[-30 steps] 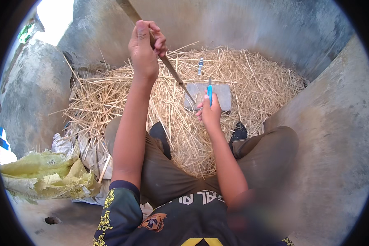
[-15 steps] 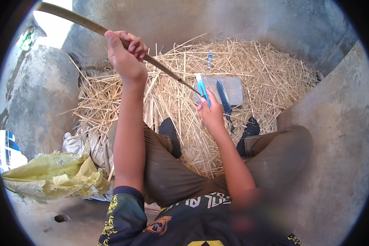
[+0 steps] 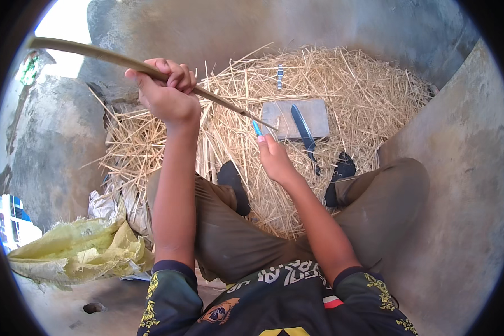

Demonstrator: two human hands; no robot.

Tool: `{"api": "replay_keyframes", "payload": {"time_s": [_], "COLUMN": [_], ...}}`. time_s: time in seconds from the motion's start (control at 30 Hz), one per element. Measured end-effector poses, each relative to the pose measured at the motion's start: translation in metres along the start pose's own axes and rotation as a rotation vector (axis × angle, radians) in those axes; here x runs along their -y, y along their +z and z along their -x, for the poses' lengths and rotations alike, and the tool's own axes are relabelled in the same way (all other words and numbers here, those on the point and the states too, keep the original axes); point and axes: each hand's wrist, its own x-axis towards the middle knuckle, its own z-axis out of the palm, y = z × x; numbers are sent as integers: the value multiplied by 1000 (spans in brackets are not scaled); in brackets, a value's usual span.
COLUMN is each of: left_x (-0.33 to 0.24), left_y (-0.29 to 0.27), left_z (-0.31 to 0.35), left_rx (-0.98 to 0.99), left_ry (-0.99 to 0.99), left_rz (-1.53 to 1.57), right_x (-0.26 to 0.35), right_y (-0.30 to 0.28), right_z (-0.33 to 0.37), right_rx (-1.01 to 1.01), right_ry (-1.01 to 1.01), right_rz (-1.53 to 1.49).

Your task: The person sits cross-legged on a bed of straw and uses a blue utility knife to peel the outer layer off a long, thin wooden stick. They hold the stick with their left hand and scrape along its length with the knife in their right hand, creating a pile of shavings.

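My left hand is wrapped round a long brown stick that looks like bamboo or cane. The stick slants from the upper left down to a thin tip over a grey block. In my right hand is a slim blue tool that looks like a utility knife, its upper end against or close beside the stick near the tip. Its blade cannot be made out. On the grey block lies a dark knife-shaped blade, its lower end reaching past the near edge.
A thick layer of straw covers the floor between my feet and the concrete wall. A metal-band wristwatch lies on the straw beyond the block. A torn yellow sack lies at the left, and a concrete wall slopes at the right.
The stick's upper end has dropped a little and swung left. My right hand and the blue tool have moved left off the block, uncovering the stick's tip.
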Motion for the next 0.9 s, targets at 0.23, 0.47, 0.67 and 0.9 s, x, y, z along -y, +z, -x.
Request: {"api": "replay_keyframes", "payload": {"time_s": [0.23, 0.47, 0.67, 0.9], "left_x": [-8, -9, -8, -11], "left_y": [-2, -1, -17, -12], "left_z": [16, 9, 2, 3], "left_rx": [-97, -167, -241, -258], "left_ry": [-20, 7, 12, 4], "left_rz": [10, -61, -106, -93], "right_x": [-50, 10, -6, -122], "right_y": [9, 21, 43, 37], "right_z": [-5, -3, -10, -34], "right_rx": [-98, -105, -149, -207], "right_ry": [79, -36, -13, 289], "right_rz": [126, -12, 183, 160]}}
